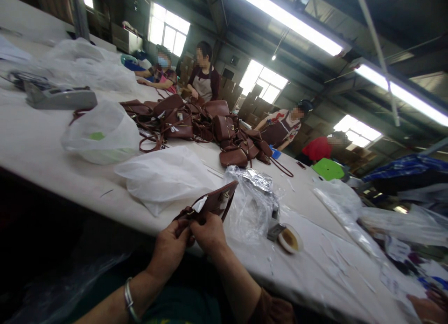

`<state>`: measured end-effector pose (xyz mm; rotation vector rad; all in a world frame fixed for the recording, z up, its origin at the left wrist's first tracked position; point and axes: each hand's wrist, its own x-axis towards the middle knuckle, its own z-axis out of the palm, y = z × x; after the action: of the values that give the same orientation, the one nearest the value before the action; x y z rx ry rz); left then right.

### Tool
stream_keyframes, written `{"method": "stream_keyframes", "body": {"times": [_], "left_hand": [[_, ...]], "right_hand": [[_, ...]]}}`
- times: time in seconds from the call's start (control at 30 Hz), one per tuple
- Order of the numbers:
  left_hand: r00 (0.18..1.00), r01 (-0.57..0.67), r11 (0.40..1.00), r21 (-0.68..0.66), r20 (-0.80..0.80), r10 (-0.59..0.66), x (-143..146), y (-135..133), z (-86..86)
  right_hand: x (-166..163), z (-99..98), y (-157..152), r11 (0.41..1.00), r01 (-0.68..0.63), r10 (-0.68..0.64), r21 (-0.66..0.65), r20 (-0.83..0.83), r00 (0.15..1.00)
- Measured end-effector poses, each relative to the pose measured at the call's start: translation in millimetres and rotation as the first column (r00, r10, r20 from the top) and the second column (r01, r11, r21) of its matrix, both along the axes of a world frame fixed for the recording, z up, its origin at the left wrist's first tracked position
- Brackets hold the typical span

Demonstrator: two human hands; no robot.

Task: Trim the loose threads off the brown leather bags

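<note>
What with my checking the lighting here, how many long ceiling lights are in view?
2. The first light runs along the top, right of the middle; the second light is lower, toward the right edge. Both are lit. Others may be hidden.

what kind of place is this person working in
Probably a bag workshop or small factory: a heap of matching brown handbags lies on a long shared table, several people stand or sit around it, and tube lights hang overhead.
</note>
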<state>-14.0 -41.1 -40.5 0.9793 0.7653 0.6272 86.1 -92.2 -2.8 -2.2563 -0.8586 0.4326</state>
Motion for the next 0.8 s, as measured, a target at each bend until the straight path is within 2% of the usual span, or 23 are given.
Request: {"method": "stream_keyframes", "body": {"times": [0.17,0.37,0.57,0.8], "left_hand": [[0.997,-0.01,0.978,0.207,-0.07,0.025,-6,-1,1.9],[0.995,0.034,0.945,0.325,-0.103,0.0,-9,-2,-0.1],[0.996,0.001,0.958,0.287,-0.081,0.023,-10,-2,9.4],[0.991,0.006,0.996,0.086,-0.136,0.006,-5,2,10.9]], "right_hand": [[0,-3.2,1,0.999,-0.013,0.013,-0.043,0.011,1.0],[2,-10.6,2,1.0,0.009,-0.009,0.01,-0.04,0.999],[5,-12.8,-2,0.995,-0.012,0.016,0.097,-0.038,0.999],[10,-18.1,-17,0.97,-0.07,0.122,0.234,-0.22,0.968]]}}
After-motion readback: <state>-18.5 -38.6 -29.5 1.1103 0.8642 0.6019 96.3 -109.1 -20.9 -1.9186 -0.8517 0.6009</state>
